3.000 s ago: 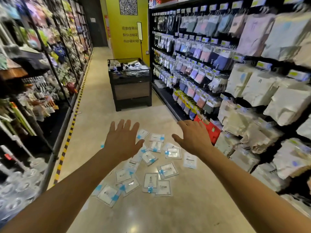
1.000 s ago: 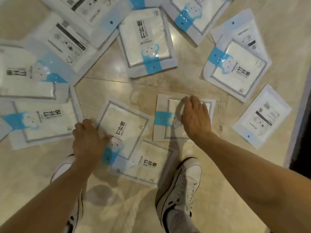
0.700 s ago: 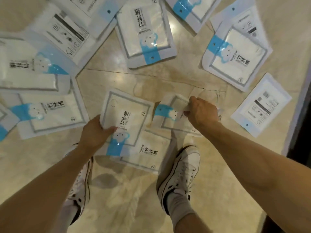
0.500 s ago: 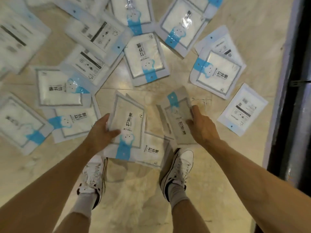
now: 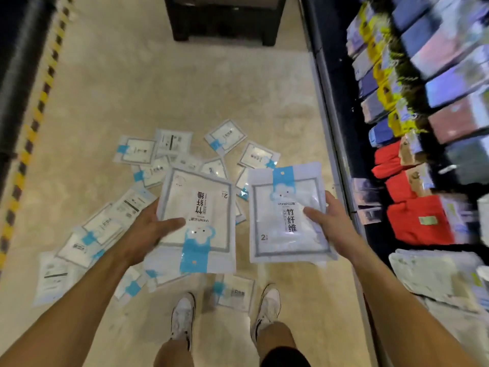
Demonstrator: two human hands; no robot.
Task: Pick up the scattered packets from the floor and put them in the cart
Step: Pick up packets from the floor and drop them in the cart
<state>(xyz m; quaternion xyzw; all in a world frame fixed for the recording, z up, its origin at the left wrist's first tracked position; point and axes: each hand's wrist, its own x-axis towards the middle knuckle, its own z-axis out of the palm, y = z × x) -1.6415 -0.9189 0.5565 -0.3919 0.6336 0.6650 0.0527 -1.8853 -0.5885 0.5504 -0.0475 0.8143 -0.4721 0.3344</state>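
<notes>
A: What runs down the left edge of the frame?

B: A yellow-and-black striped tape (image 5: 34, 120) on the floor (image 5: 185, 83), beside a dark shelf base.

A: And the task's things?

B: The scattered packets (image 5: 136, 152) lie on the floor from the lower left to the centre. They are white with blue bands, and several overlap. One lies between the white shoes (image 5: 182, 316) at the bottom centre.

A: The hands?

B: Left of centre, the left hand (image 5: 150, 229) grips the left packet (image 5: 197, 207) by its left edge, thumb across the front and fingers behind. That packet is off the floor and faces the camera. Its print is upside down and its blue band points to the bottom of the frame.

A: Above it?

B: At the top centre is the lower part of a dark stand (image 5: 225, 19), standing on the floor well apart from the packets.

A: Further right?

B: The right packet (image 5: 287, 207) is just beside the first and not touching it, with its print upright and its blue band on top. The right hand (image 5: 330, 221) holds it by the right edge, thumb laid on the front, fingers behind. Whether a second packet sits behind it, I cannot tell.

A: And the right side?

B: A shelf (image 5: 330, 128) runs down it, blurred. It carries blue and pink packs at the upper right and red packs (image 5: 418, 223) at mid right.
</notes>
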